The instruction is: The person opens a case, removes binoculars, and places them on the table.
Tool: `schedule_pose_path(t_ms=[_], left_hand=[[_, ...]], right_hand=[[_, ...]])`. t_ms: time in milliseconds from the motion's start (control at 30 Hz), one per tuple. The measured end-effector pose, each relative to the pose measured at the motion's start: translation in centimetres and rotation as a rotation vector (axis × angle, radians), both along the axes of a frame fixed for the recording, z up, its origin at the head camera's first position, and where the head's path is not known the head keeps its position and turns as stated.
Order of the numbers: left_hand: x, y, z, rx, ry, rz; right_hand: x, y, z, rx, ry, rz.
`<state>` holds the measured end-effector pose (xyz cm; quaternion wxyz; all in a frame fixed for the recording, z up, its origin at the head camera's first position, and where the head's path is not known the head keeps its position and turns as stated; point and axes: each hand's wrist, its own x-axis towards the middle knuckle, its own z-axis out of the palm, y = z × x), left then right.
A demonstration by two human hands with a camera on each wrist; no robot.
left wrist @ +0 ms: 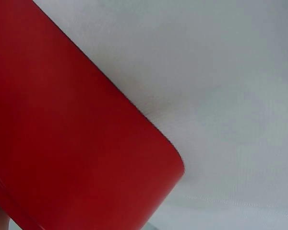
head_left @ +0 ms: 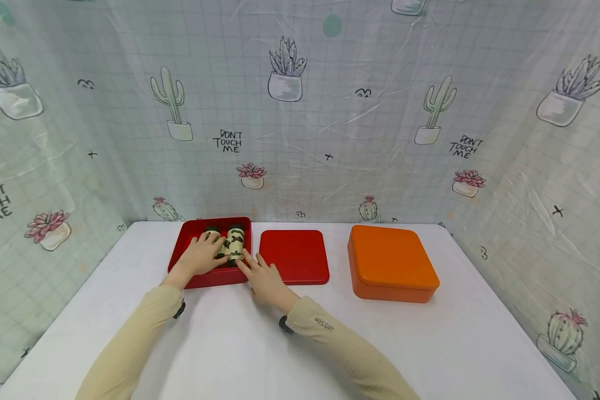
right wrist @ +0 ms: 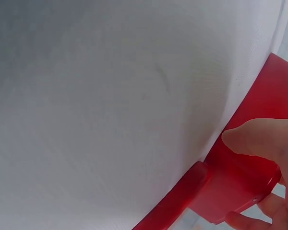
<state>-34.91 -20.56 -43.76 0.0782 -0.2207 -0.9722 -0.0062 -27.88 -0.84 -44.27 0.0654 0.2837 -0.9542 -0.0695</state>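
Observation:
Camouflage-patterned binoculars point(head_left: 235, 240) with dark ends lie inside an uncovered red box point(head_left: 182, 244) at the back left of the table in the head view. My left hand point(head_left: 203, 256) reaches over the box's front wall and rests on the left barrel, fingers spread, hiding much of it. At the box's front right corner is my right hand point(head_left: 266, 282), fingers extended, fingertips beside the right barrel's near end. The right wrist view shows its thumb point(right wrist: 254, 139) along the red box's outer wall point(right wrist: 278, 91). Only the box's outer wall point(left wrist: 77, 143) fills the left wrist view.
A flat red lid point(head_left: 294, 256) lies just right of the box, its edge point(right wrist: 175, 199) near the right hand. Farther right stands a closed orange box point(head_left: 394, 261). A patterned curtain point(head_left: 300, 128) hangs behind and beside the white table point(head_left: 220, 344).

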Motion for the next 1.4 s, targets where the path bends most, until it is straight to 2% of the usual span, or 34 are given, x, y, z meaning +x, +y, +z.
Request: schedule_pose_path(t_ms=[167, 333, 533, 767, 1100, 1400], left_hand=[[-0.26, 0.27, 0.28, -0.008, -0.055, 0.014], [-0.66, 0.32, 0.25, -0.015, -0.079, 0.013], [-0.80, 0.12, 0.11, -0.023, -0.098, 0.021], [-0.64, 0.26, 0.04, -0.006, -0.091, 0.027], [-0.74, -0.20, -0.60, 0.015, -0.062, 0.035], [-0.48, 0.10, -0.25, 0.022, -0.046, 0.037]], right_hand=[[-0.03, 0.05, -0.11, 0.003, 0.022, 0.003], [-0.06, 0.10, -0.28, 0.008, 0.046, 0.000], [0.09, -0.11, -0.27, 0.028, 0.018, -0.001], [0.20, -0.25, -0.13, 0.062, 0.013, -0.023], [0.37, -0.46, -0.07, 0.066, 0.011, -0.025], [0.39, -0.32, 0.07, 0.069, 0.010, -0.036]])
